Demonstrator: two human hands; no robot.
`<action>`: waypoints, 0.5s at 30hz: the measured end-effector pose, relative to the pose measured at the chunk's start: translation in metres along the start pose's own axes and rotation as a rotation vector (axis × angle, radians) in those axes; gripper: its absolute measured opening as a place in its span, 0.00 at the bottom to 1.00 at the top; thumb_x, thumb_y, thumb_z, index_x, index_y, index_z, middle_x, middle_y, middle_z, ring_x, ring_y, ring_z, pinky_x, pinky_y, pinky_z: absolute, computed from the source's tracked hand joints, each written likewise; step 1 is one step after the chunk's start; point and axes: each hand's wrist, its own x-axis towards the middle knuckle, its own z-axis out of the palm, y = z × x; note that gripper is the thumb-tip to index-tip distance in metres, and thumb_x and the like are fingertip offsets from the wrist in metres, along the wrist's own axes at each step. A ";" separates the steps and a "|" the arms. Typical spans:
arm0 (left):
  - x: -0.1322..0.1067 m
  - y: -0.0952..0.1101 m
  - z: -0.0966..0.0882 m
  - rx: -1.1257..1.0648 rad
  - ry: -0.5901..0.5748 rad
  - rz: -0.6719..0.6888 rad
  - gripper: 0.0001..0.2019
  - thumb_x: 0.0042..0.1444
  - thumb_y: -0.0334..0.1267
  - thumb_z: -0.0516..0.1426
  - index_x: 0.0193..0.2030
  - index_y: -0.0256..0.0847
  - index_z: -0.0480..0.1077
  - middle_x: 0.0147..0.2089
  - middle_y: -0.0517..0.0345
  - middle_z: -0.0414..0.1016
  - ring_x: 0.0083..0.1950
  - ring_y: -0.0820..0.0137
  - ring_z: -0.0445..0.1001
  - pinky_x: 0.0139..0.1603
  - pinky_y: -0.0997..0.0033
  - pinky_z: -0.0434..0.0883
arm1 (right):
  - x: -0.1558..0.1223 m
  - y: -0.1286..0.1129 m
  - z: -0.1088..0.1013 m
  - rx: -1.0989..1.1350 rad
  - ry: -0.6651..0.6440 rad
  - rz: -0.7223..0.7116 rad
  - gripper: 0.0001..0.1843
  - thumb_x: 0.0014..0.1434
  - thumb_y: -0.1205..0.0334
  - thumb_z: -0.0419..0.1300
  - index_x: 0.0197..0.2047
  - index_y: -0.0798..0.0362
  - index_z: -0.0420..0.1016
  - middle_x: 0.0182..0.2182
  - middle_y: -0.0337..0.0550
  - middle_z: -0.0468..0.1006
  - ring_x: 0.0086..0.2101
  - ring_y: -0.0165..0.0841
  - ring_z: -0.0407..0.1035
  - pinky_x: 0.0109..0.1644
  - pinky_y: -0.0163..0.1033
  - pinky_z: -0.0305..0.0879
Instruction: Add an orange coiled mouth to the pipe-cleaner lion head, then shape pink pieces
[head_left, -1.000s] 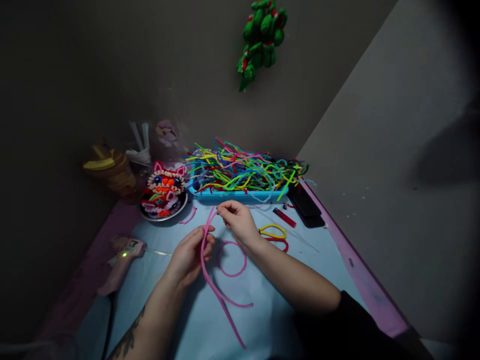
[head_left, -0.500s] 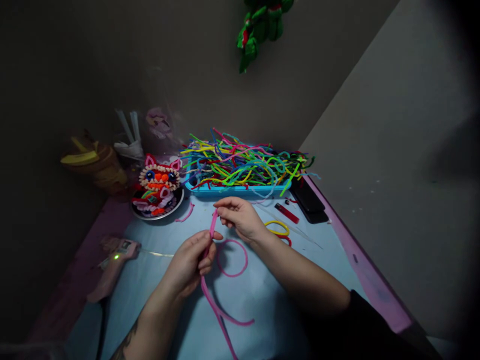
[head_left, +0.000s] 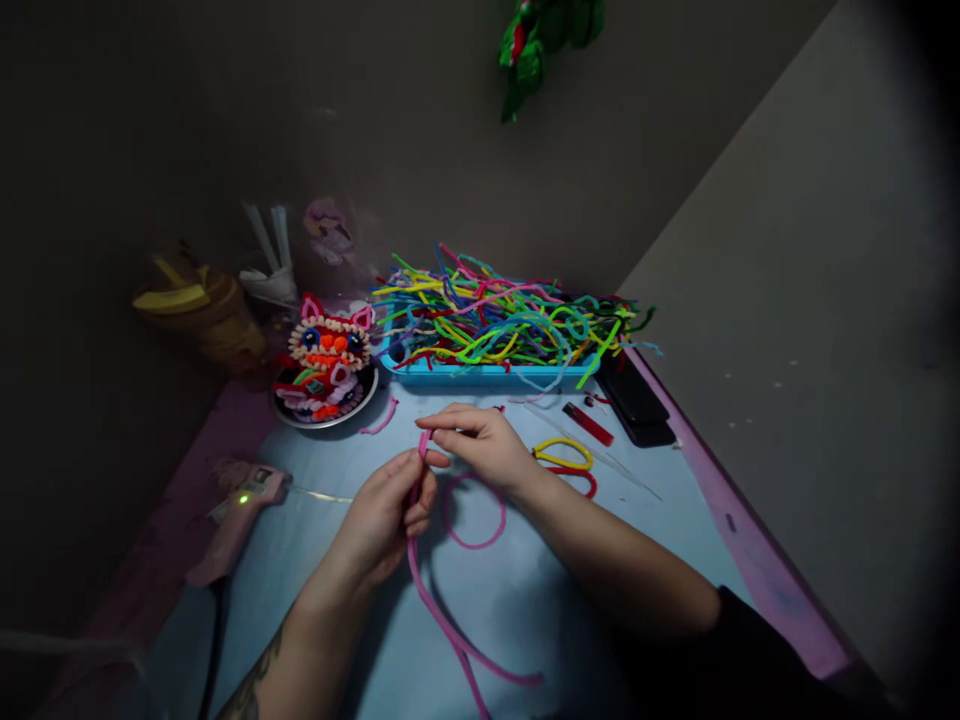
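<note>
Pink pipe cleaners [head_left: 439,610] run down from my left hand [head_left: 388,515], which is closed around them with thumb and fingers. Their upper end pokes out above that thumb. My right hand [head_left: 484,445] pinches at this upper end, with the index finger laid over the tip and the thumb below it. Further down, the strands split, one curving right and one leaving the bottom of the view. A pink pipe cleaner ring [head_left: 475,512] lies on the table just beneath my hands.
A blue tray [head_left: 487,377] heaped with colored pipe cleaners stands at the back. Yellow-and-red-handled scissors [head_left: 564,455], a red lighter [head_left: 589,424] and a dark phone [head_left: 634,395] lie right. At left are a pink glue gun [head_left: 244,515] and a bowl [head_left: 322,424] holding pipe-cleaner animal faces.
My right hand has come down closer to my left, and less of the pink end shows between them. The whole view has shifted slightly.
</note>
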 end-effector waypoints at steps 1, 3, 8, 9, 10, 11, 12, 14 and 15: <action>0.000 0.000 0.000 0.003 0.002 0.002 0.17 0.51 0.48 0.65 0.37 0.34 0.74 0.19 0.67 0.63 0.16 0.84 0.48 0.15 0.83 0.47 | 0.000 0.001 0.000 -0.006 -0.008 -0.009 0.11 0.57 0.61 0.62 0.43 0.48 0.84 0.36 0.42 0.80 0.39 0.33 0.74 0.47 0.40 0.69; 0.001 0.000 -0.001 0.005 0.003 0.008 0.17 0.51 0.48 0.65 0.36 0.34 0.74 0.19 0.66 0.63 0.16 0.84 0.48 0.15 0.83 0.48 | -0.001 0.003 -0.001 -0.011 -0.022 -0.017 0.12 0.58 0.61 0.63 0.45 0.48 0.83 0.35 0.42 0.78 0.38 0.32 0.73 0.46 0.40 0.68; 0.003 0.000 -0.004 -0.006 0.020 0.030 0.15 0.51 0.46 0.64 0.35 0.33 0.75 0.20 0.64 0.67 0.16 0.83 0.52 0.15 0.82 0.51 | -0.003 0.007 -0.001 -0.007 -0.039 -0.015 0.14 0.58 0.61 0.63 0.47 0.46 0.82 0.34 0.40 0.74 0.38 0.31 0.70 0.47 0.40 0.67; 0.003 0.000 -0.005 -0.007 0.025 0.036 0.14 0.51 0.45 0.64 0.35 0.33 0.75 0.20 0.63 0.68 0.16 0.83 0.53 0.15 0.82 0.52 | -0.003 0.007 -0.001 -0.006 -0.044 -0.011 0.14 0.58 0.61 0.63 0.47 0.46 0.82 0.34 0.40 0.73 0.38 0.31 0.70 0.47 0.40 0.67; 0.003 0.001 -0.005 -0.007 0.028 0.040 0.14 0.50 0.45 0.64 0.34 0.33 0.75 0.20 0.62 0.69 0.15 0.82 0.54 0.15 0.82 0.52 | -0.003 0.007 -0.001 -0.004 -0.053 -0.008 0.14 0.58 0.61 0.63 0.47 0.47 0.82 0.34 0.40 0.73 0.39 0.31 0.70 0.48 0.40 0.66; 0.003 0.001 -0.005 -0.006 0.031 0.042 0.14 0.50 0.45 0.64 0.34 0.33 0.75 0.20 0.62 0.69 0.15 0.82 0.54 0.14 0.82 0.52 | -0.003 0.006 -0.001 -0.002 -0.063 -0.006 0.14 0.58 0.61 0.62 0.48 0.47 0.82 0.34 0.40 0.73 0.39 0.32 0.70 0.48 0.40 0.66; 0.003 0.001 -0.005 -0.004 0.035 0.042 0.15 0.49 0.45 0.64 0.34 0.32 0.75 0.20 0.61 0.69 0.15 0.82 0.55 0.14 0.81 0.53 | -0.003 0.006 -0.001 0.001 -0.073 -0.006 0.14 0.59 0.61 0.62 0.48 0.47 0.82 0.35 0.40 0.72 0.39 0.32 0.70 0.49 0.41 0.66; 0.003 0.002 -0.004 0.000 0.048 0.045 0.15 0.48 0.45 0.65 0.33 0.32 0.75 0.20 0.61 0.69 0.15 0.82 0.55 0.14 0.81 0.53 | -0.003 0.006 -0.001 0.003 -0.086 -0.009 0.14 0.59 0.61 0.62 0.48 0.48 0.82 0.35 0.40 0.72 0.39 0.32 0.70 0.50 0.41 0.66; 0.004 0.002 -0.004 0.003 0.063 0.052 0.15 0.48 0.45 0.65 0.33 0.32 0.75 0.19 0.62 0.69 0.15 0.82 0.55 0.14 0.82 0.53 | -0.003 0.007 -0.001 0.006 -0.087 -0.011 0.14 0.59 0.61 0.62 0.48 0.48 0.82 0.35 0.41 0.72 0.40 0.32 0.70 0.50 0.41 0.66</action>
